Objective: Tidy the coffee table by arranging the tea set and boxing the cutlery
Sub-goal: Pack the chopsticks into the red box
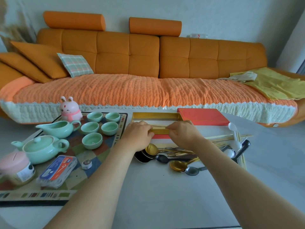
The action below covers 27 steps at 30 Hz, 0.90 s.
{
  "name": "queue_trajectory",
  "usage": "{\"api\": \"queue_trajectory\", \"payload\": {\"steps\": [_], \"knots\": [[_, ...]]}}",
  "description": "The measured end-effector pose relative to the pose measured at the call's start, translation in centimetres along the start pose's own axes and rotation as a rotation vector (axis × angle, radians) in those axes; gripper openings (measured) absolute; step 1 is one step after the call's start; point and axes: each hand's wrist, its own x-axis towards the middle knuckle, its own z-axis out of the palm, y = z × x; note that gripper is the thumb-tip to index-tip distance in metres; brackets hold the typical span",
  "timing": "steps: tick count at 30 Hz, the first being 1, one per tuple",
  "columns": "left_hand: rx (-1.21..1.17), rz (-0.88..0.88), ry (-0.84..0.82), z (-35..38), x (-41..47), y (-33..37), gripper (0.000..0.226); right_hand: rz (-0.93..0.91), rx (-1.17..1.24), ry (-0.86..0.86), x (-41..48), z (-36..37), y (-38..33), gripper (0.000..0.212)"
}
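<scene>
A gold-lined box lies open at the table's far middle, its red lid beside it on the right. My left hand and my right hand meet over the box's near wall, both pinching a bundle of pale wooden chopsticks held level across it. A heap of gold, black and silver spoons lies just in front of the box. More chopsticks and white plastic spoons lie to the right. The green teapot, pitcher and several cups stand on the patterned mat at left.
On the mat are a pink rabbit figure, a pink-lidded jar, a blue-and-orange packet and a small round tin. An orange sofa runs behind the table. A black-handled utensil lies at right.
</scene>
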Motion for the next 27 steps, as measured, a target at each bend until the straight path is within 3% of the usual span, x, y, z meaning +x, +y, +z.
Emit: {"api": "queue_trajectory", "payload": {"steps": [4,8,11,15,18,21,23,27], "knots": [[0.000,0.009,0.022,0.3,0.2,0.0,0.042,0.064,-0.091,-0.157,0.4,-0.3,-0.2,0.046],[0.036,0.019,-0.028,-0.3,0.1,0.2,0.041,0.005,-0.046,-0.106,0.9,-0.3,-0.8,0.042],[0.008,0.018,-0.033,-0.4,0.1,0.0,0.034,0.052,0.075,-0.181,1.2,-0.1,-1.3,0.044],[-0.001,0.042,-0.028,-0.3,0.3,-0.3,0.035,0.083,0.050,-0.233,1.8,0.0,-1.6,0.039],[-0.035,0.042,0.037,-0.1,0.3,-0.4,0.041,0.025,0.117,-0.116,1.6,0.0,-1.5,0.035],[-0.037,0.090,0.197,-0.2,0.3,-0.2,0.029,-0.115,0.100,0.109,1.1,-0.2,-1.1,0.028],[-0.092,0.101,0.224,-0.4,0.0,0.2,0.019,-0.130,0.127,0.168,0.6,-0.8,-1.1,0.024],[-0.144,0.090,0.092,-0.2,-0.7,1.1,0.019,-0.060,0.071,-0.050,-0.9,-1.8,-1.2,0.024]]}}
